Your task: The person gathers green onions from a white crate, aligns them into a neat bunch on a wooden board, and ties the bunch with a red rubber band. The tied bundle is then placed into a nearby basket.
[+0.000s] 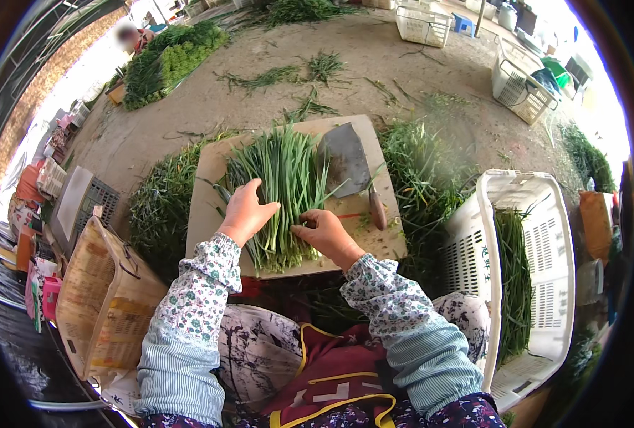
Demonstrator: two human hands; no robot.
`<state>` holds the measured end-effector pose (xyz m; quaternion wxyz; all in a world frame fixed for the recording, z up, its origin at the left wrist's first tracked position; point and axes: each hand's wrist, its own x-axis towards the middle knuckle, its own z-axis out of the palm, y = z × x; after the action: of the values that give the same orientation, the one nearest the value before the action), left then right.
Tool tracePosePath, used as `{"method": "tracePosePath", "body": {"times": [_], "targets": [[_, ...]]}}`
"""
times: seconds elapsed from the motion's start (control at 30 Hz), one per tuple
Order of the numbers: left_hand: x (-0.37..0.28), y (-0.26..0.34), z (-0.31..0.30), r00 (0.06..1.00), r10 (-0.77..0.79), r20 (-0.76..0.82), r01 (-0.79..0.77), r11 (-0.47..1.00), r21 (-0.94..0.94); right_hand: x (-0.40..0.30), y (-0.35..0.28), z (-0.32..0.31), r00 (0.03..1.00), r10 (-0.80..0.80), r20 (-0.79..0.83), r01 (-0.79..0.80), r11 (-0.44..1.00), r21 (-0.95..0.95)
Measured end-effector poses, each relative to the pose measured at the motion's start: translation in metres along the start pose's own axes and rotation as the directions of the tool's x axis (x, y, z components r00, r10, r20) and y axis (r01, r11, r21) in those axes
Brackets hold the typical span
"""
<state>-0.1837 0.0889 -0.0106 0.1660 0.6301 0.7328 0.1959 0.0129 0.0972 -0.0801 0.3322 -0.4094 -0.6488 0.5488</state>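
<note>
A thick bunch of long green leafy stalks [282,182] lies on a square board [215,160], its pale cut ends towards me. My left hand [248,211] rests at the bunch's left side, thumb and fingers spread apart. At the lower right of the bunch, my right hand [327,232] touches the stalks with bent fingers; whether it grips any cannot be told. A wide-bladed cleaver [349,160] with a wooden handle lies flat on the board, right of the bunch.
Heaps of greens [424,166] flank the board. A white plastic crate [549,278] holding stalks stands at the right, a tipped crate [100,299] at the left. Loose greens [325,67] lie on the dirt floor. Far left, a person [140,40] is beside a green pile [170,64].
</note>
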Motion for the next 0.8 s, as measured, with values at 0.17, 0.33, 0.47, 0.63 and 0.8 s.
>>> {"method": "tracePosePath", "body": {"times": [0.17, 0.33, 0.47, 0.63, 0.8], "targets": [[-0.012, -0.006, 0.001, 1.0, 0.005, 0.009, -0.005, 0.999, 0.048, -0.004, -0.008, -0.001, 1.0, -0.013, -0.018, 0.01, 0.992, -0.126], [-0.02, -0.001, 0.0, 0.96, 0.242, -0.142, -0.22, 0.963, 0.158, -0.004, -0.009, 0.003, 0.996, -0.08, -0.033, 0.07, 0.969, -0.235], [-0.015, 0.0, 0.001, 0.835, 0.55, -0.005, -0.526, 0.801, 0.287, -0.008, -0.01, 0.003, 0.991, -0.133, -0.007, 0.12, 0.909, -0.399], [-0.009, -0.011, 0.016, 0.769, 0.583, 0.261, -0.636, 0.738, 0.226, -0.01, -0.007, 0.0, 0.986, -0.164, 0.012, 0.153, 0.89, -0.43], [-0.01, -0.012, 0.031, 0.795, 0.567, 0.217, -0.602, 0.782, 0.159, -0.007, 0.007, -0.033, 0.973, -0.168, -0.158, 0.105, 0.934, -0.342]]}}
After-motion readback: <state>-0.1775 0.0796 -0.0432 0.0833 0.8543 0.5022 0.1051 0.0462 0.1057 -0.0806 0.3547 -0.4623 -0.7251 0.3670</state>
